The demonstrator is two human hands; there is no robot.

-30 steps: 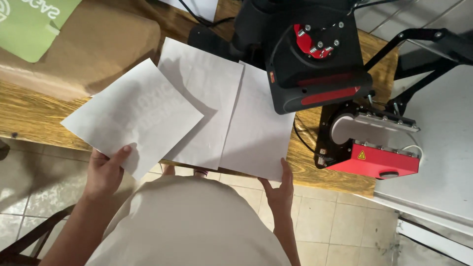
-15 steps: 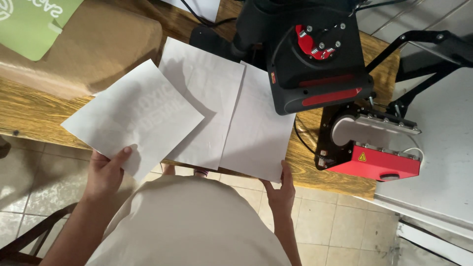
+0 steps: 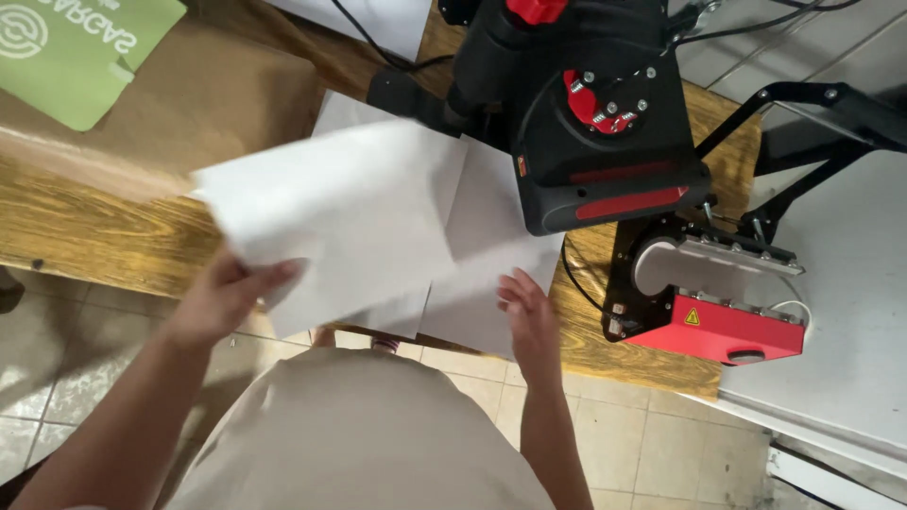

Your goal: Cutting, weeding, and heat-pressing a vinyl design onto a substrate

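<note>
Fingers of the left hand (image 3: pixel 227 297) pinch 1 white sheet (image 3: pixel 340 212) above the paper (image 3: pixel 491 274) on the wooden table (image 3: pixel 85 236); right hand (image 3: pixel 529 316) open, empty, touching that paper.

green package (image 3: pixel 80 52) | far left | yellow warning label (image 3: pixel 693 317) | red press

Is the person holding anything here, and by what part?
Yes: the left hand pinches a loose white sheet of paper by its lower left edge. The right hand holds nothing, spread open over the sheets on the table.

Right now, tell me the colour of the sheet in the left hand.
White, plain; the sheet shows best in the head view.
</note>
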